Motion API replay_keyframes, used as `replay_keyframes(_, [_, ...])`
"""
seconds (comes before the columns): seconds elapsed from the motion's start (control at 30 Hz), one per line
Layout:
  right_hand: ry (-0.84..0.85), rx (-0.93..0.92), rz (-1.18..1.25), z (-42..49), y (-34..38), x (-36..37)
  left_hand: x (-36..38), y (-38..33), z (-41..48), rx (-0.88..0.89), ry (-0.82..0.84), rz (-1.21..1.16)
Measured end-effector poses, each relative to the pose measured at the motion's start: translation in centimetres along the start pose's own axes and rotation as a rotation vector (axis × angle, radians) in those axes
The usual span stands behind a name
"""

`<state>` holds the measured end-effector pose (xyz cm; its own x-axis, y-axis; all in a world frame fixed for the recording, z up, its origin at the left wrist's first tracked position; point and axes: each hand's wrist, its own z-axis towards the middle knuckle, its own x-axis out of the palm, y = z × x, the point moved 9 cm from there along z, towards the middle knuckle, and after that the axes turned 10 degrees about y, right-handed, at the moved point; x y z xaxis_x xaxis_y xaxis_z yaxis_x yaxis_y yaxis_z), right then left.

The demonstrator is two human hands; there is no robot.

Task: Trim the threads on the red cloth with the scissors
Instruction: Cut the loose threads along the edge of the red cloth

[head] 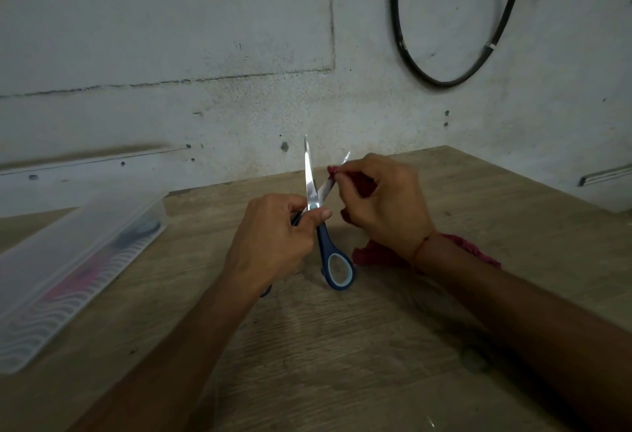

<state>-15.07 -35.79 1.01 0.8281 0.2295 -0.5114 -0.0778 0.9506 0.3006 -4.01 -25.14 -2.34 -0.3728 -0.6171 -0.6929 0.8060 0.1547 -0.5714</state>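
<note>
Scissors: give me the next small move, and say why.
Probably close the blades. The left hand grips the scissors, blades spread in a V, and the right hand pinches an edge of the red cloth right at one blade, so a snip there seems due. The thread itself is too small to see.

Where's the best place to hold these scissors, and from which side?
By the blue handle loops, from the near side. The scissors point their open blades away toward the red cloth, and one loop hangs free just right of the left hand, which grips up near the pivot.
</note>
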Motion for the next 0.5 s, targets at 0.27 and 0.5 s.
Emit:
replay_keyframes(0.27, [0.020, 0.015, -0.005, 0.0, -0.2, 0.3, -0.2, 0.1, -0.2, -0.017, 0.001, -0.012])
replay_keyframes(0.5, [0.051, -0.038, -0.035, -0.1, 0.5, 0.3, -0.3, -0.1, 0.0, -0.016, 0.007, 0.016])
